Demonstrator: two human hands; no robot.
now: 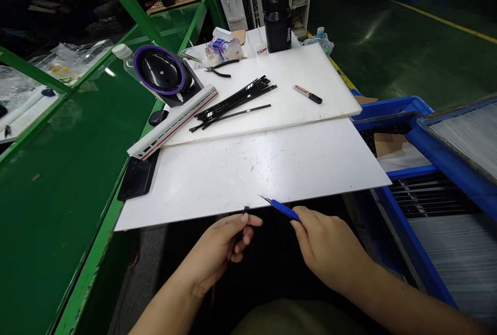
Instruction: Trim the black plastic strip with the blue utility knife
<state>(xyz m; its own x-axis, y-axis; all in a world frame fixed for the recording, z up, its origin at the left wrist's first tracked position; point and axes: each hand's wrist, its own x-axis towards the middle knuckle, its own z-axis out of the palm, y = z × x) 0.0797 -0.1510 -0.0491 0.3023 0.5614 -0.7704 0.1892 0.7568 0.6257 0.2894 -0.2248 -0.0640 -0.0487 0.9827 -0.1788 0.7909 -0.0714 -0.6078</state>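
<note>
Head: blue tool (285, 209), white-lettered bottle (277, 28)

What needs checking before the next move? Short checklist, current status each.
1. Left hand has the black piece: ok, its end shows above the thumb and index finger.
2. Right hand grips the blue-handled tool: ok.
3. Tool tip apart from left hand: ok, gap visible.
4. Black strips squared up: not ok, loosely fanned on the white foam slab.
5. Tip condition: cannot tell, too small.
</note>
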